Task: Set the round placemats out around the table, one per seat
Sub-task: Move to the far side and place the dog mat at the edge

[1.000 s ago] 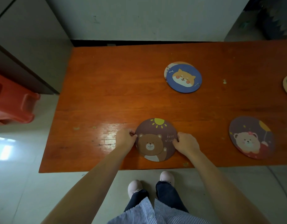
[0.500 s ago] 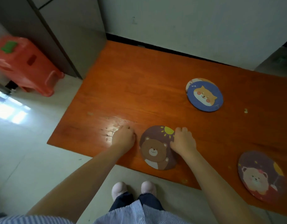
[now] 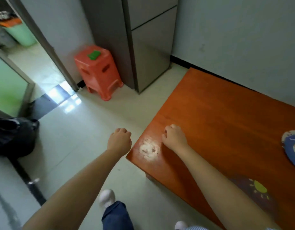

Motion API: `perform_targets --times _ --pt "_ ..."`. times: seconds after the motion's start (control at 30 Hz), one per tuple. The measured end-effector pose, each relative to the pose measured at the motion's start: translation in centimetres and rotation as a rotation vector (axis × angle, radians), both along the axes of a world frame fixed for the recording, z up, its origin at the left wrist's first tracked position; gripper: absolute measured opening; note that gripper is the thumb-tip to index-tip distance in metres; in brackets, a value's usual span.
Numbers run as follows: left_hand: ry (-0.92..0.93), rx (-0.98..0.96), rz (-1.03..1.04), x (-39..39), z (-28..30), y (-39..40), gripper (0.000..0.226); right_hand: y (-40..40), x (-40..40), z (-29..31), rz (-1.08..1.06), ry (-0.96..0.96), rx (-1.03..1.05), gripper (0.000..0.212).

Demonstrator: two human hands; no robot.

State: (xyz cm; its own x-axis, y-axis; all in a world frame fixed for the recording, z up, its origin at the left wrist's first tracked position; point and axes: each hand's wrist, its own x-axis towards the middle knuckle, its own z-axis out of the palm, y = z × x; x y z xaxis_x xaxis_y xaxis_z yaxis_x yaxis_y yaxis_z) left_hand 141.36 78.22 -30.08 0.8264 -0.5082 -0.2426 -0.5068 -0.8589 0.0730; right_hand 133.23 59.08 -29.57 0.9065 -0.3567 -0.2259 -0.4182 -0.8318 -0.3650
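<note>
The orange-brown wooden table [image 3: 226,117] fills the right side of the head view. A brown round placemat with a yellow sun [image 3: 258,195] lies near the table's front edge, partly hidden under my right forearm. A blue round placemat [image 3: 293,151] lies on another pale mat at the right edge, cut off by the frame. My right hand [image 3: 174,137] hovers over the table's left corner with fingers curled and nothing in it. My left hand [image 3: 119,139] is a loose fist over the floor, left of the table, holding nothing.
An orange plastic stool [image 3: 98,72] with a green patch stands by a grey cabinet [image 3: 143,44] on the pale tiled floor. A black bag [image 3: 13,135] lies at the left near an open doorway. My shoes and jeans show at the bottom.
Both hands have let go of the brown bear placemat, which stays on the table. My view has swung left toward the table's corner and the floor, and my left hand has moved off the table.
</note>
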Motion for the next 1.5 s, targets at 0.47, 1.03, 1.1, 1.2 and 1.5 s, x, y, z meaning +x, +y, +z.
perform_targets --times 0.47,1.03,1.1,1.2,1.5 --pt "-0.068 0.042 -0.286 25.4 3.9 5.9 0.030 6.9 22.2 2.6 -0.230 0.007 -0.121 0.025" --pt "-0.074 0.104 -0.789 40.4 6.0 -20.5 0.032 -12.1 32.0 2.9 -0.687 -0.060 -0.089 0.033" --pt "-0.065 0.104 -0.870 40.6 6.0 -24.7 0.033 -14.5 31.4 2.9 -0.763 -0.046 -0.102 0.033" --pt "-0.070 0.083 -1.019 40.0 6.0 -31.5 0.035 -18.0 29.8 3.0 -0.883 -0.023 -0.121 0.031" --pt "-0.025 0.010 -1.493 30.6 4.3 -48.2 0.034 -25.3 20.1 3.0 -1.409 0.044 -0.139 0.031"
